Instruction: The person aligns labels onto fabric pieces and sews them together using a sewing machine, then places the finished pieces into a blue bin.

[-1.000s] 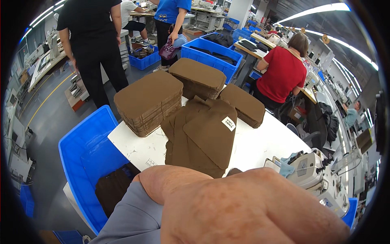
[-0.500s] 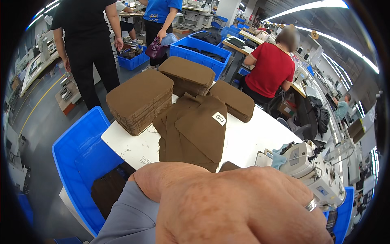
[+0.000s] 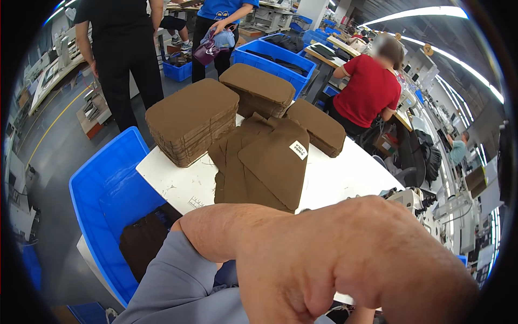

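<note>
My left arm comes out of a grey sleeve and is raised close in front of the view. The back of my left hand (image 3: 345, 254) fills the lower right; its fingers are blurred and turned away, so whether it holds anything is hidden. A small patch of skin shows under it at the lower edge, but my right hand cannot be made out. Beyond my arm, loose brown fabric pieces (image 3: 264, 167) lie overlapping on a white table (image 3: 345, 173), the top one with a white label (image 3: 298, 150). Behind them stand brown stacks of cut pieces (image 3: 194, 113), (image 3: 259, 83), (image 3: 318, 121).
A blue bin (image 3: 102, 183) with dark brown pieces (image 3: 143, 243) stands left of the table. Another blue bin (image 3: 275, 65) sits behind it. A white sewing machine (image 3: 413, 202) is partly covered by my hand. People stand at the far left; a person in red (image 3: 369, 89) sits at the right.
My left hand has shifted up and to the right, now covering most of the sewing machine; its ring is out of sight. The view has tilted slightly. The fabric stacks stay in place.
</note>
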The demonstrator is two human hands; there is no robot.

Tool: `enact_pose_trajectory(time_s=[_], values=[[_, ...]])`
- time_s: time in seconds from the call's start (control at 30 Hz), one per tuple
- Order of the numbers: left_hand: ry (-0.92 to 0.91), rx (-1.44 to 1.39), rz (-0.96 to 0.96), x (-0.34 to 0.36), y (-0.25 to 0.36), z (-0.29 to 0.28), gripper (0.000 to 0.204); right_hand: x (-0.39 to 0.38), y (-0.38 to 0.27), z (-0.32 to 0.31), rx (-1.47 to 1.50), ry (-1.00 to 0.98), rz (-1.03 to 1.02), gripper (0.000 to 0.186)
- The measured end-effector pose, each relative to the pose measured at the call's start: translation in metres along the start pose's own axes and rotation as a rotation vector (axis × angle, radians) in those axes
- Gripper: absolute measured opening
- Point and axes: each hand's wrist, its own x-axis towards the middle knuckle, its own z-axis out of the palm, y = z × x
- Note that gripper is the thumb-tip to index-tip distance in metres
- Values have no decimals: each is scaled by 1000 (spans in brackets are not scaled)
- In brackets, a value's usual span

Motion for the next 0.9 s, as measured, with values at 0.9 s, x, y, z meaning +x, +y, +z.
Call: enact_pose_trajectory(time_s=[0.9], values=[[-24, 59, -35, 7, 2, -4, 12, -2, 1, 1, 136, -18, 118, 13]])
